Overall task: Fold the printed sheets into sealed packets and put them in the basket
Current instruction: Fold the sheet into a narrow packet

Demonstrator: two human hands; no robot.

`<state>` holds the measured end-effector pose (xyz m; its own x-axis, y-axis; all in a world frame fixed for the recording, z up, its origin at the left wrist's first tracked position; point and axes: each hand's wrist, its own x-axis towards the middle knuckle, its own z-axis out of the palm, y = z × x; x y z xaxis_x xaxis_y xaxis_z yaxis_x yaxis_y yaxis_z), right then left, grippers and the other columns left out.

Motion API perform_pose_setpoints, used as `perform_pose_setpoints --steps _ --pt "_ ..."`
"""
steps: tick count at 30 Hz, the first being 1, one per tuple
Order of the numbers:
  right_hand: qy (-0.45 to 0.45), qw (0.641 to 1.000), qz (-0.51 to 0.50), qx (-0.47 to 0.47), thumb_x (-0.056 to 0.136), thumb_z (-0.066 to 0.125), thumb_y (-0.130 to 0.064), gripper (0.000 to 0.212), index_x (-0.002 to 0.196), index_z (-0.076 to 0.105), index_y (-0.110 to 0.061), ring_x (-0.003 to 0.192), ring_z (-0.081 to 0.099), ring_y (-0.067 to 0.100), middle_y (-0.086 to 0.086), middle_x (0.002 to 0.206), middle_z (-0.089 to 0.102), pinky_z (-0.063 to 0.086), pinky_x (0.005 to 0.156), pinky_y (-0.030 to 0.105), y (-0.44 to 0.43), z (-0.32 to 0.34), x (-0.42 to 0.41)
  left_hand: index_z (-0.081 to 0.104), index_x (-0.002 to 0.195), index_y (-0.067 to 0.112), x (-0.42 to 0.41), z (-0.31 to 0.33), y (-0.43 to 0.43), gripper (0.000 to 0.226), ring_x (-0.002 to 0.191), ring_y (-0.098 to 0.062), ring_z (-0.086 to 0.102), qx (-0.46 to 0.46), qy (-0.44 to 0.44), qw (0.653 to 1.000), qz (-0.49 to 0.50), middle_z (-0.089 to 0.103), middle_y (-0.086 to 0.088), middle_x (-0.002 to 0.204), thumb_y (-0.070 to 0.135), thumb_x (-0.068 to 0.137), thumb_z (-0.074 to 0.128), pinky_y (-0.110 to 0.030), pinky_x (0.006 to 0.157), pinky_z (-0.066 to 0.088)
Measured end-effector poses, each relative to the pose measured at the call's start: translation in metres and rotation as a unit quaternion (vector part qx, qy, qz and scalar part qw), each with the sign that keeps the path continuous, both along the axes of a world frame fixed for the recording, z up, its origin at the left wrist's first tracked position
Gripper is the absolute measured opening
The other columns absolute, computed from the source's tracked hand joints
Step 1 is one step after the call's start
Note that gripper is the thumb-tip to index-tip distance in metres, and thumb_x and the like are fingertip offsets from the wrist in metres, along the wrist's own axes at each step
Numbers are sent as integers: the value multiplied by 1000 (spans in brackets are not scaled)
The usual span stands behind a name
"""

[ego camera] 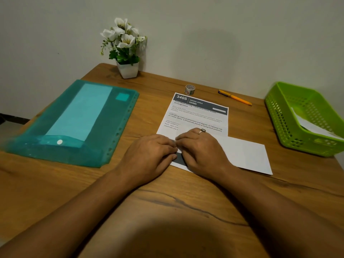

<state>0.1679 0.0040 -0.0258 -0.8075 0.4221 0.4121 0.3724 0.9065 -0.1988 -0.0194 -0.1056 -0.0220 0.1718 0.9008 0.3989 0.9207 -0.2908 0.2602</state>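
**Two hands pressing a fold into a printed sheet**

Head view. A printed sheet [200, 116] headed "3405 Dining Area" lies on the wooden table [167, 202], its near part turned over so that a blank white flap [243, 153] lies toward the right. The left hand [149, 155] and the right hand [201, 151] rest palm down, side by side, on the left end of the fold; their fingertips meet and press flat on the paper, gripping nothing. A ring [202, 130] shows on the right hand. The green basket [297, 133] stands at the table's right edge, well apart from the sheet, with white paper [312, 125] inside. Beyond the sheet lie a roll of tape [190, 89] and an orange pen [235, 97]. A teal folder [78, 123] lies at left; a potted white flower [124, 49] stands by the wall.
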Motion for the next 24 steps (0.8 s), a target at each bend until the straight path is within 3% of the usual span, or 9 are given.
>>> perform_pose_setpoints --steps 9,16,24 --pt "-17 999 -10 29 99 61 -25 23 110 79 -17 93 66 20 -5 114 77 51 81 37 28 3 -4 78 111 20 5 -5 1 27 111 -11 65 -12 1 1000 9 74 5 115 38 97 63 -29 88 48" --pt "-45 998 -47 11 99 58 -28 25 109 79 -20 96 65 19 -7 115 77 56 77 40 35 12 -16 78 112 20 6 -2 1 29 112 -10 64 -24 0 1000 14 74 6 115 39 97 63 -33 88 53" --pt "-42 999 14 10 98 58 -22 23 107 79 -17 96 64 18 -5 110 77 51 78 32 2 9 -1 77 113 22 6 -3 1 26 105 -10 64 -23 -2 1000 18 73 7 114 37 97 63 -29 85 50"
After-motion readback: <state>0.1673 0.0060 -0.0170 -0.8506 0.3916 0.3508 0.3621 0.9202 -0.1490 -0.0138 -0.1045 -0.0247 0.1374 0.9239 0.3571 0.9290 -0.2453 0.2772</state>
